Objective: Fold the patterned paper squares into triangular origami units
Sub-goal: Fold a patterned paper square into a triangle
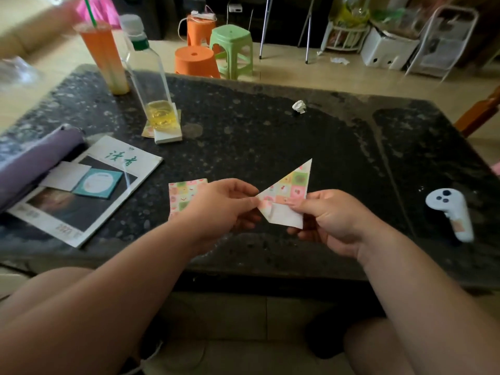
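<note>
While both hands work above the table [270, 125], one patterned paper piece [293, 185] is held in the air mid-frame. It is already folded to a triangle, tip pointing to the upper right. Left hand [224, 205] pinches the triangle's left corner between thumb and fingers. Right hand [335, 220] grips the lower right part, thumb pressed on top near a white flap [286, 216] turned up at the bottom edge, fingers curled beneath.

Spare patterned squares [182, 194] lie flat on the table just left of centre, partly hidden behind the left hand; how many, can't tell.

Step, by my read: mid-fold on one unit, with the diagonal done and a corner flap being folded or creased. The unit is not finished and more squares are left to do.

The next move likely calls for lining the flap edge up with the triangle's edge. Then a thumb runs along the crease while the other hand pins the corner. The paper looks thin, so a light, firm pinch, or set it down on the table to press.

Elsewhere: magazine [89, 190] lower left, bottle [151, 85] and orange drink cup [104, 55] upper left, crumpled tissue [299, 106] above centre, white controller [450, 212] at the right edge.
</note>
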`<action>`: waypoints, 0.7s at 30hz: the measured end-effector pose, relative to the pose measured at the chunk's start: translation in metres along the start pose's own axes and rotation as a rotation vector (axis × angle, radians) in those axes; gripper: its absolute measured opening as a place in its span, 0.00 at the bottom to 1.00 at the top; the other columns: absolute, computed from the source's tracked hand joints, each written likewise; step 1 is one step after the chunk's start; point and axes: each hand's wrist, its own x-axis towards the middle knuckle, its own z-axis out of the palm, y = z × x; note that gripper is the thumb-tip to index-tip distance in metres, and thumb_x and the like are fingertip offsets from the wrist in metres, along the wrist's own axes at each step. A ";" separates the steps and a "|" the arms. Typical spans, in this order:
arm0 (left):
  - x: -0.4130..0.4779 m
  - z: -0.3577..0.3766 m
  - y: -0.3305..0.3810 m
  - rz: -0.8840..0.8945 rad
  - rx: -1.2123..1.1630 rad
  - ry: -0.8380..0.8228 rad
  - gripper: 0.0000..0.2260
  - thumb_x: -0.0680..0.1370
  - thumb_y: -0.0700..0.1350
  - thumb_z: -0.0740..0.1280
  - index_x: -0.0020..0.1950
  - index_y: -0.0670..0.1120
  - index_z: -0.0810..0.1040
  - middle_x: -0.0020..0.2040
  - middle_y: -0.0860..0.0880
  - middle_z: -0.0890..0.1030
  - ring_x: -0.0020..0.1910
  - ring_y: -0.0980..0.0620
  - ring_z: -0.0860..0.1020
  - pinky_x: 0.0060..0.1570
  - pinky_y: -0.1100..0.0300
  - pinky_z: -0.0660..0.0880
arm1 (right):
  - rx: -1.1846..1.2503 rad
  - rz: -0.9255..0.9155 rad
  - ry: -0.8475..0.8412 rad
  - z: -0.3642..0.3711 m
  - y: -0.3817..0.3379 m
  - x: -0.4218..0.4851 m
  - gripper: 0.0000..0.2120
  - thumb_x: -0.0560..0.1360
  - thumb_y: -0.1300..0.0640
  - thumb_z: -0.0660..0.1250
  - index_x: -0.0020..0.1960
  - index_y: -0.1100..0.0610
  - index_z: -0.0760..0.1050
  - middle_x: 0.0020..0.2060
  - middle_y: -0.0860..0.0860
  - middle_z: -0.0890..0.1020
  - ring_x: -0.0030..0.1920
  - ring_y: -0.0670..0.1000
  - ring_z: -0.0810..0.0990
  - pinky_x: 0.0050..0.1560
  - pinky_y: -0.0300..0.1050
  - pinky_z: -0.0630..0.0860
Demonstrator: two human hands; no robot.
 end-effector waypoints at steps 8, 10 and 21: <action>0.033 0.002 -0.006 0.214 0.443 -0.081 0.22 0.74 0.34 0.67 0.48 0.64 0.85 0.47 0.55 0.87 0.46 0.44 0.85 0.48 0.40 0.82 | 0.094 0.034 0.022 -0.006 0.019 0.038 0.11 0.78 0.53 0.72 0.56 0.58 0.83 0.46 0.54 0.89 0.38 0.49 0.85 0.35 0.41 0.79; 0.041 0.000 -0.008 0.237 0.426 -0.077 0.21 0.74 0.34 0.70 0.49 0.62 0.85 0.47 0.54 0.87 0.48 0.44 0.86 0.51 0.40 0.82 | 0.115 0.037 -0.007 -0.011 0.017 0.049 0.11 0.79 0.54 0.71 0.58 0.59 0.83 0.47 0.55 0.88 0.36 0.49 0.84 0.31 0.39 0.78; 0.074 -0.003 -0.030 0.464 0.772 -0.005 0.07 0.75 0.45 0.76 0.46 0.59 0.86 0.44 0.63 0.82 0.49 0.64 0.80 0.50 0.71 0.74 | -0.199 0.124 0.097 -0.022 0.020 0.076 0.10 0.81 0.51 0.69 0.55 0.57 0.83 0.40 0.52 0.88 0.35 0.47 0.84 0.35 0.41 0.79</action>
